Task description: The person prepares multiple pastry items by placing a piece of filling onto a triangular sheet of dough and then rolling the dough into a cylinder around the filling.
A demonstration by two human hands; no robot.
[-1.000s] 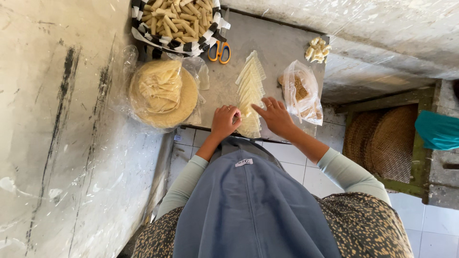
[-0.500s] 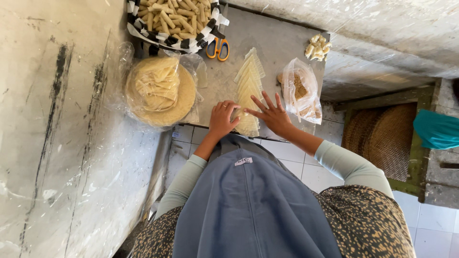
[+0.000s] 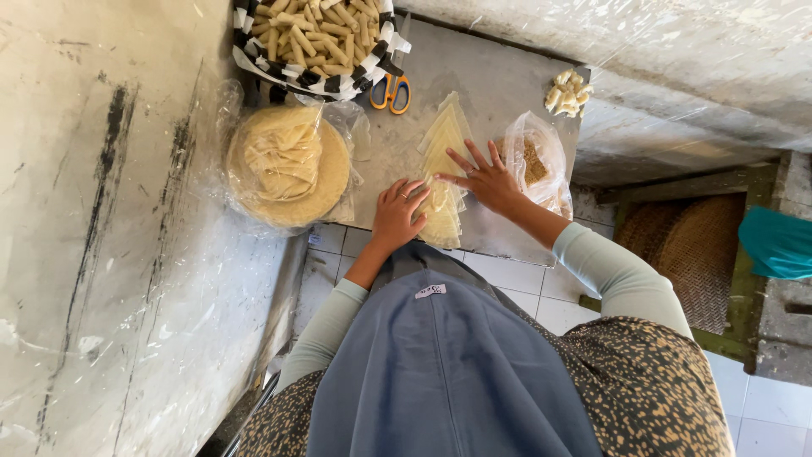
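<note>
- A pale, thin pastry wrapper (image 3: 443,203) is being pressed flat on the grey metal surface (image 3: 491,68) at the centre of the frame, at the near end of a row of triangular sheets (image 3: 447,135) fanned out toward the top.
- The left hand (image 3: 397,216) is being laid on the wrapper's left edge, fingers loosely curled; nothing is being gripped.
- The right hand (image 3: 484,179) is being held open with fingers spread, palm down, its fingertips resting on the sheets just right of centre.
- Judging by the layout, the work is well along: a checked tray (image 3: 321,42) at the top is being filled with many finished pale-golden rolled sticks, while a thick round stack of unused sheets (image 3: 288,165) in clear plastic at the centre left is still waiting.
- A clear bag of brown crumbly filling (image 3: 531,161) is lying just right of the right hand.
- A small heap of rolls (image 3: 568,91) is sitting at the upper right of the surface.
- Orange-handled scissors (image 3: 389,91) are lying between the tray and the sheets.
</note>
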